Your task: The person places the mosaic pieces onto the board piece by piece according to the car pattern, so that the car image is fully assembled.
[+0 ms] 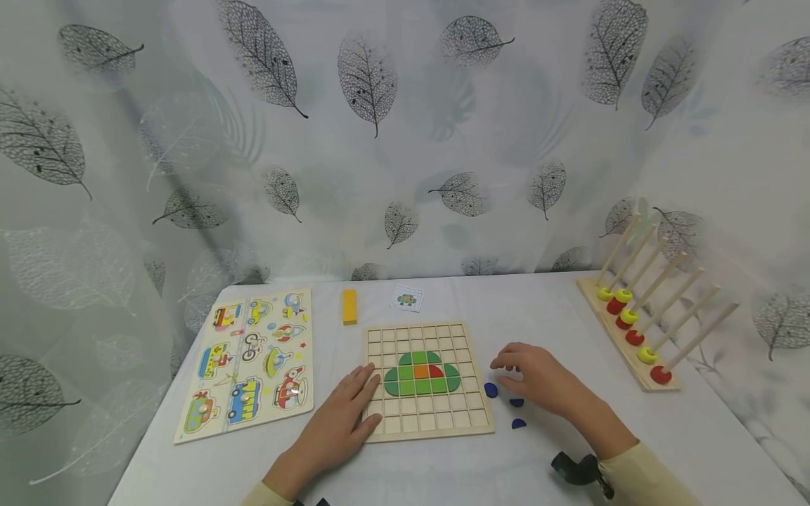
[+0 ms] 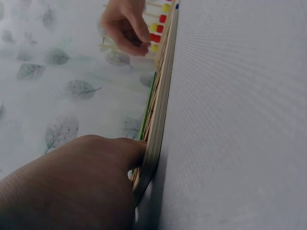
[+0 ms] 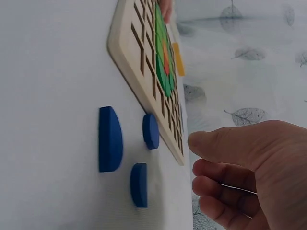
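Note:
A wooden grid board [image 1: 430, 422] lies on the table, with green, orange and red pieces forming a rounded shape in its middle [image 1: 405, 386]. My left hand [image 1: 338, 422] rests on the board's left edge, fingers stretched over the rim and thumb at its side. To the right of the board my right hand [image 1: 538, 376] hovers, its fingers loosely bent and nothing between them. Several blue pieces lie near it: a rounded one [image 1: 491, 390] beside the board's edge and two half-round ones, the nearer [image 1: 519, 423] and the farther [image 1: 516, 403] partly under the hand in the head view.
On the left lies a vehicle picture puzzle board [image 1: 259, 365]. Behind the grid board are a yellow-orange block [image 1: 349, 307] and a small pattern card [image 1: 407, 298]. A peg stand [image 1: 633, 344] with red and yellow beads stands at the right. A leaf-patterned curtain [image 1: 405, 154] hangs behind.

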Motion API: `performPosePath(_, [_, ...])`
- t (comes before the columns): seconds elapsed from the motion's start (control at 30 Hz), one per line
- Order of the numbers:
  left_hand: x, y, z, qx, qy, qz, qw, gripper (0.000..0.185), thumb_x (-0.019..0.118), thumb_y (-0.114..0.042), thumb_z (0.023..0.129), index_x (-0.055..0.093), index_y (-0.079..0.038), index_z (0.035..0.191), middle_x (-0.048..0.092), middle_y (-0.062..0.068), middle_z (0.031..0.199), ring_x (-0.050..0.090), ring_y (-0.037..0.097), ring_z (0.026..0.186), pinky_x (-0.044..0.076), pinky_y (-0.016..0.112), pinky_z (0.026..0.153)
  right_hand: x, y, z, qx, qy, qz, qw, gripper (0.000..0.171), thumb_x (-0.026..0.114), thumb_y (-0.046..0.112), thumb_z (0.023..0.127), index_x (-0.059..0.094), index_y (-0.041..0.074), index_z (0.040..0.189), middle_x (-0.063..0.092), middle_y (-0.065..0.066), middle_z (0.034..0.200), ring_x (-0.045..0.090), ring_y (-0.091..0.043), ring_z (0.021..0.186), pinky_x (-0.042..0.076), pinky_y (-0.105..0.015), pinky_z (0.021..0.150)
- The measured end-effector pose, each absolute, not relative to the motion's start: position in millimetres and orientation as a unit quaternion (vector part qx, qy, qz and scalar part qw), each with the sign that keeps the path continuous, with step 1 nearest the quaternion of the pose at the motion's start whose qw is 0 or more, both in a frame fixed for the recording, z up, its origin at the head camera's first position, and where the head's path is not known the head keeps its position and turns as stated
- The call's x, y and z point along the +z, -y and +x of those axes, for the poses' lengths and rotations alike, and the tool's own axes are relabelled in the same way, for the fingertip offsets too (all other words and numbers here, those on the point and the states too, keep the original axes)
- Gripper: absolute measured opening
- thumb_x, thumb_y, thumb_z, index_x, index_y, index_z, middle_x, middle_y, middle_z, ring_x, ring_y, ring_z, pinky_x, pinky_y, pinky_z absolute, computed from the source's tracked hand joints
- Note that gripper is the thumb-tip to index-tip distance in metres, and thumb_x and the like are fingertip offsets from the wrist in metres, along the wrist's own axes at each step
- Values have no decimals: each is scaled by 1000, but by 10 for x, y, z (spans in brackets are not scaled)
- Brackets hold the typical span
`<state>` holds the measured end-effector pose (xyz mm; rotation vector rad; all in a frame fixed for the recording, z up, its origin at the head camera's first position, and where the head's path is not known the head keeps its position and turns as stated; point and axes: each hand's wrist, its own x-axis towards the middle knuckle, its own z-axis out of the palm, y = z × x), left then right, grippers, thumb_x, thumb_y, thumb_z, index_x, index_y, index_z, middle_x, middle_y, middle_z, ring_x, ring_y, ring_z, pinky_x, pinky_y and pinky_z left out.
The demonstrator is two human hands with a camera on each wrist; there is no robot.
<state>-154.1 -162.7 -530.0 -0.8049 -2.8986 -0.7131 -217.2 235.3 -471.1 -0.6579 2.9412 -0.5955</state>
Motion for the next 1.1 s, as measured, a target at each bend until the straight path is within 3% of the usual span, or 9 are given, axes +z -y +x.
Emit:
performPosePath(0.3, [-5306,1634,-1545,-231,937,-262,26,67,64,-34,109,44,-2,165,30,14,176,27,36,162,29,56,129,-4908,-2351,-2176,-217,-941,-249,75,19,86,8,92,86,16,110,67,15,99,60,-2,84,58,-25,72])
performPosePath(0.53, [-5310,1626,-1544,-232,936,-262,27,67,64,-34,109,44,-2,165,30,14,176,27,36,162,29,56,129,-4934,-2413,-2235,-215,-931,-285,72,20,85,2,92,87,14,108,67,15,97,60,-1,83,57,-24,69])
performPosePath(0.77, [-5307,1620,-1540,-231,937,-262,27,67,63,-34,110,44,-2,165,30,13,176,28,35,162,29,56,129,-4938,-2455,-2275,-204,-941,-264,53,19,84,1,92,86,16,104,68,16,94,62,-2,85,60,-27,75])
performPosePath(1.1, [-5307,1620,-1543,-229,938,-258,31,66,63,-35,110,45,-3,165,31,13,176,28,35,162,30,56,128,-4928,-2381,-2239,-194,-958,-201,61,12,87,7,90,83,12,100,67,12,89,57,-4,77,57,-28,71])
